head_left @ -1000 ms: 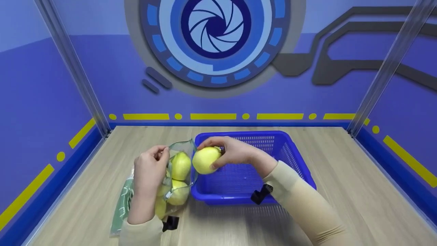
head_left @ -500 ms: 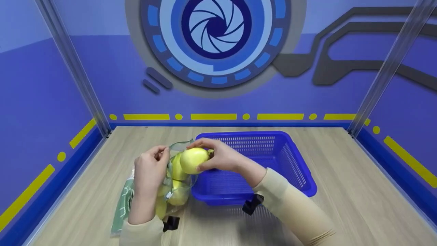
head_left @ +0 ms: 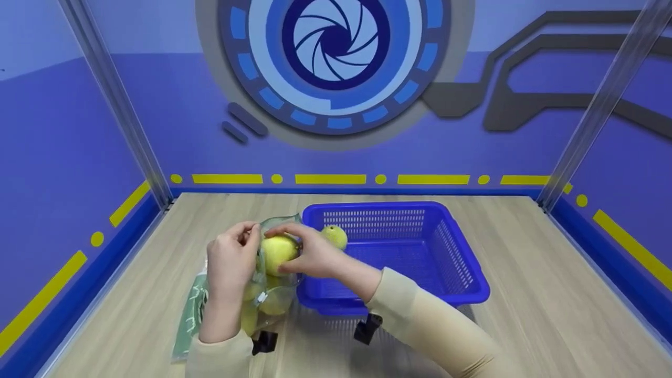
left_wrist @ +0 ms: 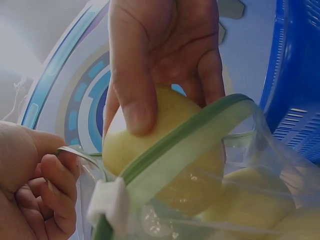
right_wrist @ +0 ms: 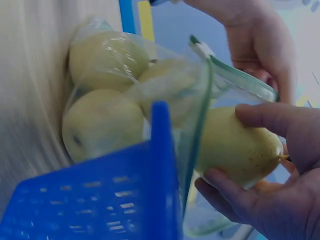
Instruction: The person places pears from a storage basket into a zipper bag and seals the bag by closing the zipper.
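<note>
My right hand [head_left: 320,254] grips a yellow-green pear [head_left: 280,253] by its stem end, with the other end inside the mouth of a clear zip bag [left_wrist: 172,140]. The bag's green-edged rim is pinched between the thumb and finger of my left hand [head_left: 231,270]. Lower in the bag sit several more pears [right_wrist: 102,125], best seen in the right wrist view. A white slider [left_wrist: 108,202] is on the zip strip. Close at the bag's right stands a blue perforated basket [head_left: 399,301], with one pear [head_left: 335,237] visible at its left end, partly behind my right hand.
On the table [head_left: 530,294], a flat green-and-white printed package [head_left: 188,320] lies left of the bag, partly behind my left forearm. Blue-purple panels [head_left: 619,157] enclose the back and sides, with metal posts at the corners.
My right hand has carried the pear leftward from over the basket's left edge into the bag's mouth. The pear inside the basket has come into view. My left hand keeps its place.
</note>
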`<state>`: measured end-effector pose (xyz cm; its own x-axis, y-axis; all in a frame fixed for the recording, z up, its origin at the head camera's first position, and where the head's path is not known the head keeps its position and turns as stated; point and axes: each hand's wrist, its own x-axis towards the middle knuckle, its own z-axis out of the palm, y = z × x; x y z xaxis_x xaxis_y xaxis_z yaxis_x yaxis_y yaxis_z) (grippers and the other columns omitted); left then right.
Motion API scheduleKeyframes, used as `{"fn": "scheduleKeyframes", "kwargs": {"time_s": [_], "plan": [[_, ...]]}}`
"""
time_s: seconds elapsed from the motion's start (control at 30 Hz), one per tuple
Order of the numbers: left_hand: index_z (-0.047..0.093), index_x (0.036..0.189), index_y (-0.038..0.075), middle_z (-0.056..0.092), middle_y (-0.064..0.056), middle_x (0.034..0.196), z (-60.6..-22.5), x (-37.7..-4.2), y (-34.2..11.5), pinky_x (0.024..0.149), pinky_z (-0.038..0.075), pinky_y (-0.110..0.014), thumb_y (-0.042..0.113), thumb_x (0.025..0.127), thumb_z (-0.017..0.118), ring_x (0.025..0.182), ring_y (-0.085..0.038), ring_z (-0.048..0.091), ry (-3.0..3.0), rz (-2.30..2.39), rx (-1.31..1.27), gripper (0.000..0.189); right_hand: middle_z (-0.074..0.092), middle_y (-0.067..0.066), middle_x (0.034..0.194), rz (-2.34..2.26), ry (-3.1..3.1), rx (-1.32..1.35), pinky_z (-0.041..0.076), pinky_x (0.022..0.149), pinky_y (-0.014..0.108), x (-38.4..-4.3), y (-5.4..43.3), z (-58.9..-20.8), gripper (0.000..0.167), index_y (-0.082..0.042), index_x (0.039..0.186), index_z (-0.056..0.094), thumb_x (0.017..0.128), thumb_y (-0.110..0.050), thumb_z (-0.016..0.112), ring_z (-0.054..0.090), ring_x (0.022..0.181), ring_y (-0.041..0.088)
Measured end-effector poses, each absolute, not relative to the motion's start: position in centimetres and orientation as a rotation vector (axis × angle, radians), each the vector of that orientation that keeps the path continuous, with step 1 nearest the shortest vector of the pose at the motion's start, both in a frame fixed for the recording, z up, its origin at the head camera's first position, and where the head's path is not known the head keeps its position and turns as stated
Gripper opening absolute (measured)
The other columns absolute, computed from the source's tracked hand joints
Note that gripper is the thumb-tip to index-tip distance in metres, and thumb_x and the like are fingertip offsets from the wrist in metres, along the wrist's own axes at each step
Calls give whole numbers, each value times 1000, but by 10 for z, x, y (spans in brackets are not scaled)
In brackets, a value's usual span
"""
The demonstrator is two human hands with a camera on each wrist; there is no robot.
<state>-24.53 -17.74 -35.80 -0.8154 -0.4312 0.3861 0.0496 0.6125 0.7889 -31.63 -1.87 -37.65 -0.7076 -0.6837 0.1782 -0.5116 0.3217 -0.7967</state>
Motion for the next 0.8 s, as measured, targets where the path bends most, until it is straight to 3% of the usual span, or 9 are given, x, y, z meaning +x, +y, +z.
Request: {"fn": "scheduleKeyframes", "kwargs": {"time_s": [0.2,0.47,0.8], "plan": [[79,102,1,63,-9,71,-359,-245,-179,54,39,-18,16,100,65,61,-15,50,-2219,-1108,269,20,58,4,144,-1385,2449,-1141,53,101,32,-312,-30,-384,64,-17,142,58,84,-3,83,59,125,22],[79,99,-2,63,-12,67,-361,-246,-185,52,35,-16,9,99,66,56,-13,47,-2087,-1061,258,18,47,5,154,-1205,2414,-1264,53,94,24,-308,-26,-384,74,-25,153,46,89,-1,76,53,133,23],[79,100,-2,62,-11,67,-362,-245,-187,48,31,-15,10,100,65,51,-3,41,-2049,-1060,272,18,53,-1,153,-1092,2315,-1240,50,110,38,-316,-8,-381,67,-21,149,54,88,-8,81,51,143,24]]}}
